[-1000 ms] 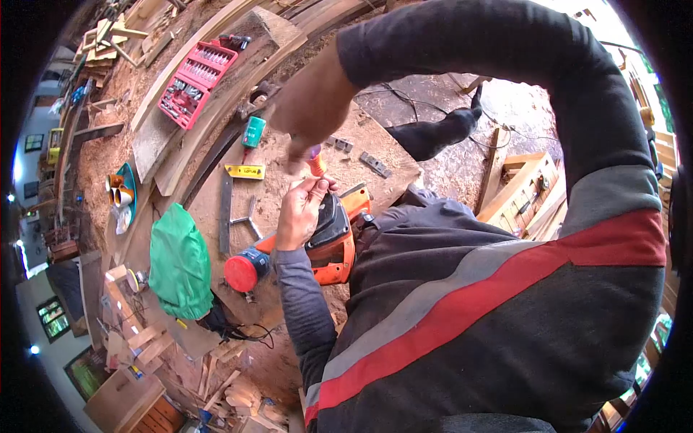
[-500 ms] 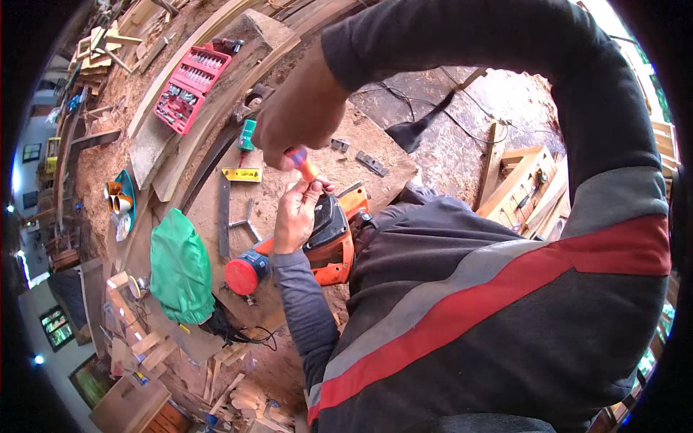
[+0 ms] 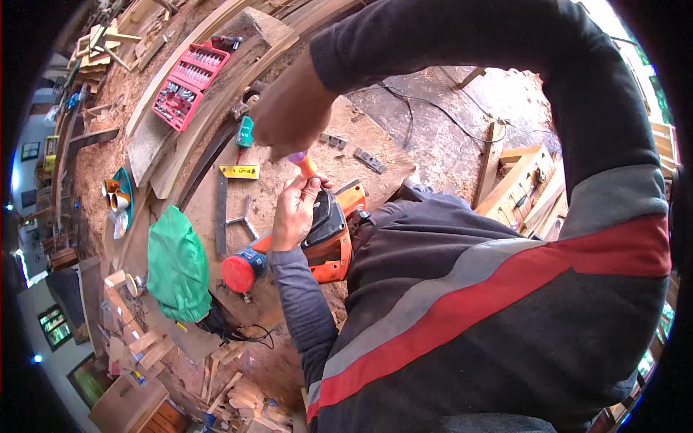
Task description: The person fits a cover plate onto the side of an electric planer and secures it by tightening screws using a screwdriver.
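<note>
My right hand (image 3: 292,119) is closed round the purple end of a small orange-and-purple tool (image 3: 306,164), above the wooden board. Thumb and fingers of my left hand (image 3: 294,215) pinch at the tool's lower orange end; whether they hold a smaller part there is hidden. Beneath and beside my left hand lies an orange-and-black power tool (image 3: 332,249) with a blue body and red round end (image 3: 238,274). To the left are a yellow-and-black square (image 3: 240,171), a green bottle (image 3: 245,133) with a red tip and a three-armed metal wrench (image 3: 246,218).
A red socket case (image 3: 189,85) lies open on planks at the upper left. Left of the board is a green cloth bag (image 3: 177,267). Two dark metal pieces (image 3: 369,161) rest near the board's right edge. Cups stand on a teal tray (image 3: 127,189); cables cross the floor.
My right hand has shifted slightly left and turned around the tool's purple end. My left hand stays at its lower end. The dark foot at the upper right has gone from view.
</note>
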Tool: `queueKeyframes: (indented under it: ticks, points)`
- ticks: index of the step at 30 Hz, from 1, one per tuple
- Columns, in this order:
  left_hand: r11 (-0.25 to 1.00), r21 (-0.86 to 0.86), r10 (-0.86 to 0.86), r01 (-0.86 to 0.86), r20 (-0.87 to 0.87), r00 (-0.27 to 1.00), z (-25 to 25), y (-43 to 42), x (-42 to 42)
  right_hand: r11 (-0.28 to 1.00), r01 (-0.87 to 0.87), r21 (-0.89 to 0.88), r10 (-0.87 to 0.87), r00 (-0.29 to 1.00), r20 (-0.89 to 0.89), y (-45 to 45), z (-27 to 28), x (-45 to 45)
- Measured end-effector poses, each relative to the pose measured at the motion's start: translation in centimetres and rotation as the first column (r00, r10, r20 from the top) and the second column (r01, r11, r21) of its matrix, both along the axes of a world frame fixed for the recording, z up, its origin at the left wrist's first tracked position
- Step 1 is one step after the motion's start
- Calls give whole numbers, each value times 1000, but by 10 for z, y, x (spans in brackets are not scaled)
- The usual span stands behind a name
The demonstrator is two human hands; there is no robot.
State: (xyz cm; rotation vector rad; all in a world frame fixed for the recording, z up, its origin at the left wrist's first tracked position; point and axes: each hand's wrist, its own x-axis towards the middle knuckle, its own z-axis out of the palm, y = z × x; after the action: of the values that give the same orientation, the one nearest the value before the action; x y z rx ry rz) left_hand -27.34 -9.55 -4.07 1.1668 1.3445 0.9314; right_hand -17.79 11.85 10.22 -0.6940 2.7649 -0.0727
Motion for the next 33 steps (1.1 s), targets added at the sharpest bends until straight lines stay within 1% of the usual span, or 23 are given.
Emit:
queueKeyframes:
  ticks: [1,3,4,6,8,10,11,12,13,14,15,18,19,21,22,24,25,27,28,30,31,32,33]
  points:
    - [1000,-5,0,0,10,1000,-2,0,0,993,-2,117,-6,998,61,-1,-4,-3]
    - [1000,-8,8,-8,17,1000,2,0,1,947,211,244,-243,964,108,-3,-7,-7]
    - [1000,-3,14,-14,17,1000,1,1,0,947,206,248,-238,965,107,-3,-6,-6]
    - [1000,29,-3,5,-75,997,-3,1,-2,980,134,146,-123,989,-82,-4,-2,10]
    - [998,51,31,-30,-23,999,-3,-1,-1,998,26,51,-12,963,-268,-7,8,27]
    - [999,-43,-25,22,-77,997,4,-1,-1,999,-45,14,47,933,-356,-10,19,28]
    - [994,105,26,-10,-144,989,-4,-2,1,973,-179,143,212,940,-268,-12,23,26]
    - [994,109,32,-17,-138,990,-6,-2,2,914,-315,256,361,919,-158,-12,23,26]
    - [990,143,27,-5,-154,988,-9,-3,2,867,-414,277,489,814,-314,-9,18,26]
    - [984,177,28,2,-167,986,-12,-4,2,860,-427,278,501,811,-303,-8,14,24]
    - [992,127,35,-18,-132,991,3,-6,7,851,-448,275,515,814,-269,-9,11,22]
    - [982,170,-14,84,-381,925,12,-17,11,777,-562,282,624,748,-228,-7,2,14]
    - [984,139,-29,113,-501,865,14,-22,12,794,-545,268,599,775,-199,-9,6,15]
    - [948,300,77,104,-533,843,6,-29,17,846,-488,213,510,858,-60,-19,7,13]
    - [929,362,141,75,-534,833,2,-31,18,805,-525,276,566,819,-95,-26,18,12]
    - [954,284,87,93,-563,822,16,-30,15,921,-351,171,337,936,105,-37,24,13]
    - [955,286,98,82,-562,822,14,-28,14,913,-372,166,356,927,115,-41,28,11]
    - [954,293,110,69,-550,828,11,-27,13,957,-135,257,33,930,367,-45,34,10]
    - [964,259,96,65,-562,822,11,-27,13,956,-137,260,30,926,376,-43,32,10]
    - [970,232,74,74,-570,819,14,-23,12,949,303,89,-302,792,530,-38,21,12]
    - [976,205,59,72,-570,819,17,-22,12,946,290,-142,-220,901,375,-34,10,13]
    - [982,172,39,73,-570,821,18,-23,12,944,299,-144,-225,896,383,-26,2,17]
    - [972,231,89,51,-556,826,13,-25,14,731,678,81,-515,469,717,-32,11,2]
